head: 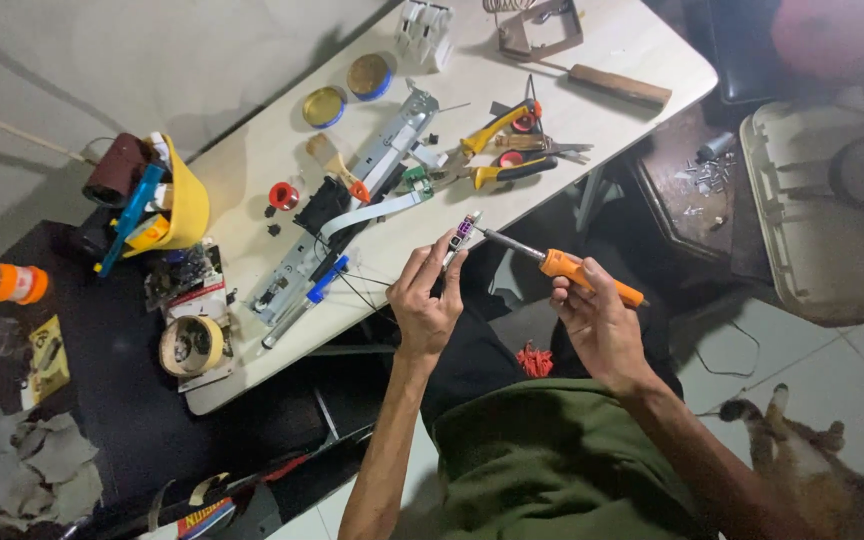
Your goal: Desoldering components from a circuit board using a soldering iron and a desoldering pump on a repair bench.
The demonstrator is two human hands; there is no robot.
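My left hand pinches a small white and purple part between thumb and fingers, held up over the table's near edge. My right hand grips an orange-handled screwdriver; its dark shaft points left and its tip meets the small part. Both hands hover above my lap, just off the white table. On the table nearby lies a long silver metal assembly with a white flat ribbon cable and a blue pen.
Yellow-handled pliers, two round tins, a red spool, a tape roll and a yellow hard hat crowd the table. A black table with rags stands at left. A cat lies on the floor at right.
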